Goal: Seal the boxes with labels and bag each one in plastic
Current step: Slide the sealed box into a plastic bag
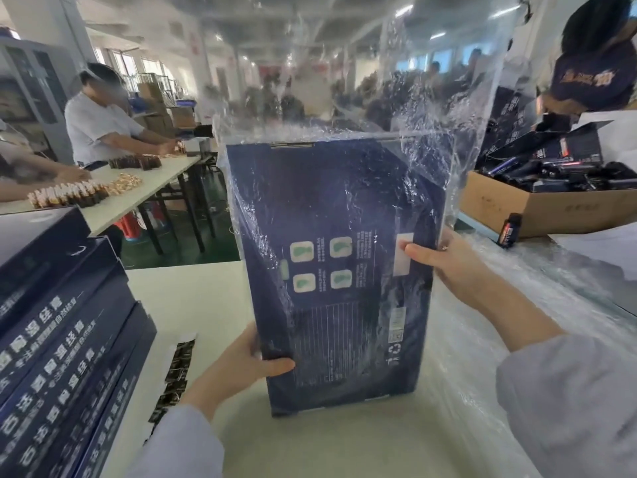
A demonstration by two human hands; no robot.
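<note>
Holding the item upright over the white table [193,305], we record one dark blue box [337,270] sitting fully inside one clear plastic bag [431,108]. The bag's loose upper part rises well above the top of the box. We cannot tell whether the lower edge of the box touches the table.

Grip, two hands:
- Our left hand [238,367] clamps the lower left edge of the box through the plastic, thumb across the face, fingers behind.
- Our right hand [451,263] clamps the right edge higher up, thumb pressed on one white label [401,267] on the face.

The box face shows four green pictures [320,267] in two rows of two, with a printed table below them.

Other items counted:
- One stack of matching blue boxes [62,322] at the left of the table; at least four are visible, and we cannot fix the exact number.
- One strip of dark stickers [175,370] lying flat between the stack and our left hand.
- One open cardboard carton [537,208] at the right, filled with dark bottles too many and too blurred to count.
- One small dark bottle [509,231] standing just beside the carton.
- Loose clear plastic [551,288] spread along the right side of the table.
- One worker [100,122] at a second table [148,188] to the left, one worker [593,63] at the upper right.
</note>
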